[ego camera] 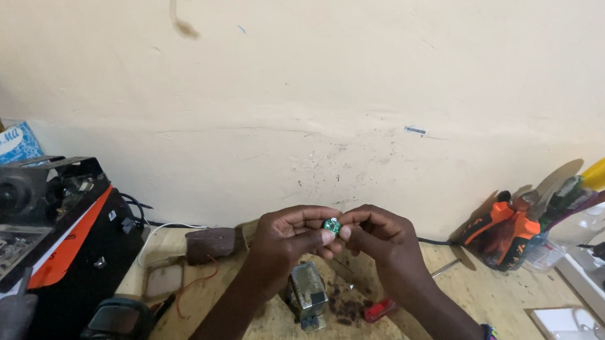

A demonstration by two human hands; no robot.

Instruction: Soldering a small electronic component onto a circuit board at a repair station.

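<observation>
Both forearms rise to left hand [290, 234] and right hand [377, 239], together pinching a small green round board [332, 226]; gripping its edges seems wisest.

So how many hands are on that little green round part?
2. The left hand pinches the small green round part from one side, the right hand from the other, above the wooden bench.

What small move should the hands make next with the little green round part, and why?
Probably lower the small green round circuit board toward the wooden bench. The left hand and right hand pinch it together in mid-air, above the small metal block, with nothing supporting it.
</observation>
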